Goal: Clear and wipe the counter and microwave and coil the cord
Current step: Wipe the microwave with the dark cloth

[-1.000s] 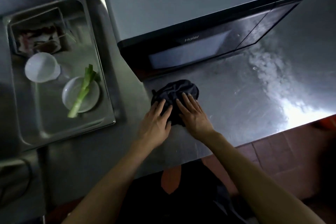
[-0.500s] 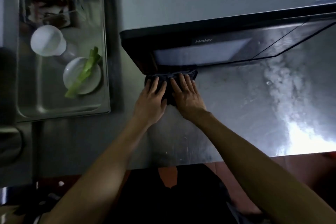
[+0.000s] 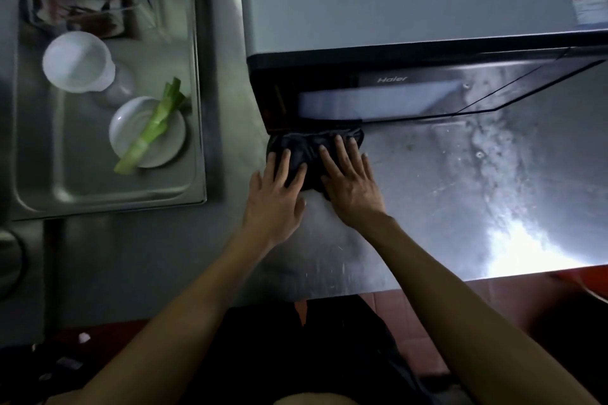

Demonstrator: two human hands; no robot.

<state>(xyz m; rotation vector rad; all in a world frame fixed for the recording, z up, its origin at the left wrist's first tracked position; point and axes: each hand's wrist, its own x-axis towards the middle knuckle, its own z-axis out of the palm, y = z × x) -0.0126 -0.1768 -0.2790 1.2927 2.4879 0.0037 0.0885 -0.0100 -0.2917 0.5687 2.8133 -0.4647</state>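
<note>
Hands [image 3: 312, 191] flat on cloth [image 3: 309, 148]

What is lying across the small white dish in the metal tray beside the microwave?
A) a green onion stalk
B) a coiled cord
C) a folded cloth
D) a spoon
A: a pale-to-green onion stalk lies slantwise across the white dish in the metal tray; the dark cloth is on the counter instead.

Red tiled floor [image 3: 437, 316] below — dim room, bright glare [image 3: 523, 240].
</note>
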